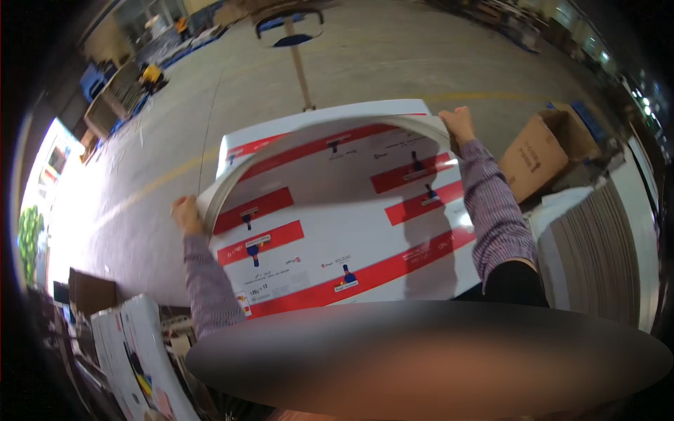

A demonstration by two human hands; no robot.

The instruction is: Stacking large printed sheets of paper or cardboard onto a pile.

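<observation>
A thick bundle of large white printed sheets [337, 210] with red bars and small blue marks lies in front of me. Its upper layers are lifted and bowed into an arch [330, 125]. My left hand [187, 214] grips the bundle's left edge, fingers curled around it. My right hand [458, 124] holds the far right corner of the lifted sheets. Both sleeves are striped purple. The near edge of the stack is hidden behind a blurred dark oval at the bottom.
An open brown cardboard box [540, 151] stands to the right on the concrete floor. A tall grey stack of sheets [604, 252] sits at right. More printed white sheets [137, 344] and a brown box [91, 291] are lower left. A pallet jack handle [298, 59] stands ahead.
</observation>
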